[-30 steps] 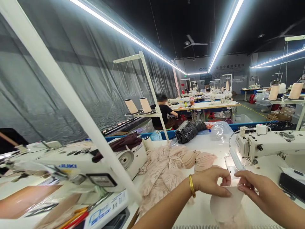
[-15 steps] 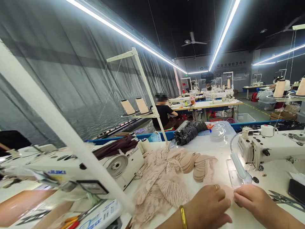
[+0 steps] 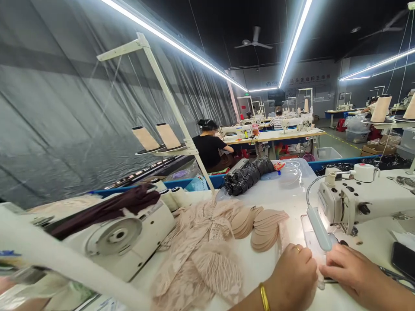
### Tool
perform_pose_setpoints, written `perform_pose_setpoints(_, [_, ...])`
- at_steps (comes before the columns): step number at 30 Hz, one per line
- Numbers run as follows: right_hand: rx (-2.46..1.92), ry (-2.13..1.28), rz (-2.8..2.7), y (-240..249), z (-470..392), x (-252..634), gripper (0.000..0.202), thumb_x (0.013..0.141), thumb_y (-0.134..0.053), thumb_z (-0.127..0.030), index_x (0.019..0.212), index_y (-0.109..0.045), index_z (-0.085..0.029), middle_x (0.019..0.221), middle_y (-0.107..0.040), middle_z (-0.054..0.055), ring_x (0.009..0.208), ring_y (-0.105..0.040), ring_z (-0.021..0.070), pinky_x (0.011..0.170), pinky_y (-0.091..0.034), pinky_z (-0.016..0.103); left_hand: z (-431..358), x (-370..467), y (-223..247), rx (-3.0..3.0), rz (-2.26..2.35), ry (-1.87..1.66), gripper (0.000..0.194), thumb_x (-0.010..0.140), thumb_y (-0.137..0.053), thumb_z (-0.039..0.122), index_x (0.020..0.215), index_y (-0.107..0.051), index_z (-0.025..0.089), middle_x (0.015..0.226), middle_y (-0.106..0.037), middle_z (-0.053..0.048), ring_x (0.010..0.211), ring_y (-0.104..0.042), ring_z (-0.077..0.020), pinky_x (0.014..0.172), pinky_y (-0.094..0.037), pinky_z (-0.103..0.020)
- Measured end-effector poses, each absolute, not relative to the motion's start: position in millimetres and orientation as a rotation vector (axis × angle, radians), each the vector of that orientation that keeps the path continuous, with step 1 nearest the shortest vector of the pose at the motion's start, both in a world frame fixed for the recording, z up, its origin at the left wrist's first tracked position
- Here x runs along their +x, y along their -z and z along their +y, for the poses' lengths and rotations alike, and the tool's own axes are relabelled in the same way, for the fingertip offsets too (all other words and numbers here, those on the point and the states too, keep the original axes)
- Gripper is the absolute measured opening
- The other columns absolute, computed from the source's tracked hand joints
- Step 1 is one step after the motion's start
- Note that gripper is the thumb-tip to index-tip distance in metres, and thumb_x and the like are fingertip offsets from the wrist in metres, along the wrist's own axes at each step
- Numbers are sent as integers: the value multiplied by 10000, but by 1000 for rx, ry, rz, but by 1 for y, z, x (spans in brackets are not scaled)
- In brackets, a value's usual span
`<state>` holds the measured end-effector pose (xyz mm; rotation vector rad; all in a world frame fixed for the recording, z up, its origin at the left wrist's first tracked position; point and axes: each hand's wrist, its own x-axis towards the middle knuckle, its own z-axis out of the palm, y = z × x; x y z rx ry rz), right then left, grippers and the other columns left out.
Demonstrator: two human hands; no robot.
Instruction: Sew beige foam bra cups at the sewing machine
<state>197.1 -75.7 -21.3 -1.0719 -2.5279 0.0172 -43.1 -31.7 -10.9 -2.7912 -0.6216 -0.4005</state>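
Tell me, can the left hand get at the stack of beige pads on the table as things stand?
Probably yes: the left hand lies flat just below the stack of beige pads, with only bare table between them.

This is a sewing factory. White sewing machines (image 3: pixel 363 198) sit on long rows of benches (image 3: pixel 275 136). Big thread cones (image 3: pixel 167 136) stand on racks, pink lace cloth (image 3: pixel 201 250) lies piled up, and other people (image 3: pixel 209 144) sew far back.

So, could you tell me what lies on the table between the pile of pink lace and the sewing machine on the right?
In the head view, fanned stacks of beige cup pads lie between the lace and sewing machine.
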Motion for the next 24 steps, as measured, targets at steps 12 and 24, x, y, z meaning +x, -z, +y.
perform_pose_setpoints(12, [-1155, -178, -2654, 12, -77, 207, 277, 1002, -403, -2, 1008, -556, -233, 997, -608, 27, 909, -572, 217, 738, -448, 341, -36, -36, 28, -2708, -685, 672, 213, 938, -700, 258, 814, -533, 210, 793, -577, -13, 744, -527, -211, 709, -389, -386])
perform_pose_setpoints(24, [-1186, -259, -2638, 15, -77, 207, 233, 1035, -391, -42, 992, -518, -232, 1020, -599, 27, 955, -575, 232, 771, -478, 363, -37, -35, 31, -2834, -733, 782, 171, 932, -702, 302, 907, -567, 200, 958, -688, -48, 791, -575, -220, 739, -450, -389])
